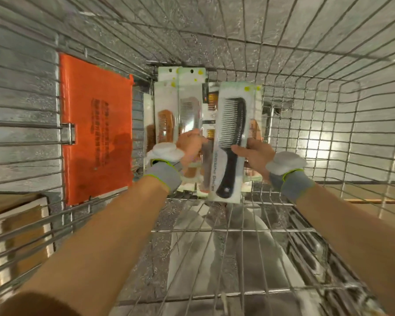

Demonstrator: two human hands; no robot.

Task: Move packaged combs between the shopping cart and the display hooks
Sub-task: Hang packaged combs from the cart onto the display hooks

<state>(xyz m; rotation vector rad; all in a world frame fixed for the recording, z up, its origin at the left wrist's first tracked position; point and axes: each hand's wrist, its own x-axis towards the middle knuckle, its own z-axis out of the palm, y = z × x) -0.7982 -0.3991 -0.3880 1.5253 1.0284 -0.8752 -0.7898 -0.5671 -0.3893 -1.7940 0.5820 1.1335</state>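
Pinching black comb pack [229, 124] by edge, right hand [254, 156] holds it inside cart [328, 133]; left hand [189, 145] apparently curled round comb pile [167, 119] on cart floor.

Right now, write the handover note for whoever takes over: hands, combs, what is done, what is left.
Right hand: grips the black comb package by its lower edge, holding it above the cart floor.
Left hand: fingers curled on the grey comb package at the top of the pile.
Pile of packaged combs: lies at the far end of the shopping cart, beside the orange flap.
Done: two packages in hand.
Left: several packages lie in the cart. The display hooks are out of view, so the count hung cannot be told.
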